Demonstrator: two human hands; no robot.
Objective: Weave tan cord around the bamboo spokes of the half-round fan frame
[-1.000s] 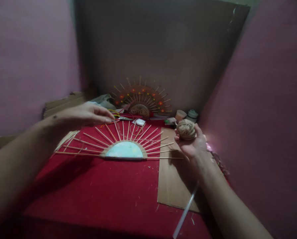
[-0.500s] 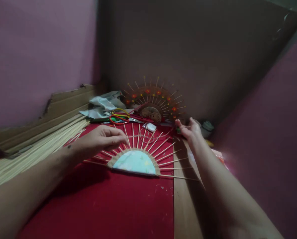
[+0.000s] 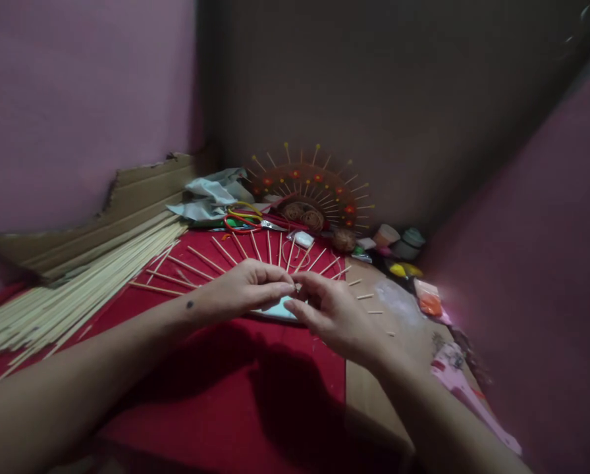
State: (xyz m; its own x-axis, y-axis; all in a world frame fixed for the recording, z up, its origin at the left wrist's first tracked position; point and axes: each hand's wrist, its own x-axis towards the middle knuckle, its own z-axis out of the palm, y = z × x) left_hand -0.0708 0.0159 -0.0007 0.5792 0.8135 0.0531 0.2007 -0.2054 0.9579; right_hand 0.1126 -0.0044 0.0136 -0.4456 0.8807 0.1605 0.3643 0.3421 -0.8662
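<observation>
Both hands meet above a half-round piece with a pale turquoise face (image 3: 278,309), which they mostly cover. Thin wooden sticks (image 3: 207,259) fan out from its curved edge over a red cloth (image 3: 191,408). My left hand (image 3: 263,284) has its fingers pinched together at the fingertips of the other. My right hand (image 3: 327,304) is curled, its thumb and forefinger closing near the same spot. Something small and dark shows between the fingertips, too tiny to name.
A bundle of pale sticks (image 3: 92,289) lies left by cardboard (image 3: 147,191). Behind are red- and yellow-handled scissors (image 3: 245,217), a crumpled pale cloth (image 3: 213,194) and a finished-looking sunburst piece (image 3: 315,181). Right stand a small jar (image 3: 409,243), packets (image 3: 428,297) and a pink tool (image 3: 473,401).
My right hand has come from the far right side in to the middle. My left hand has moved right to meet it, over the turquoise piece. The view has shifted slightly.
</observation>
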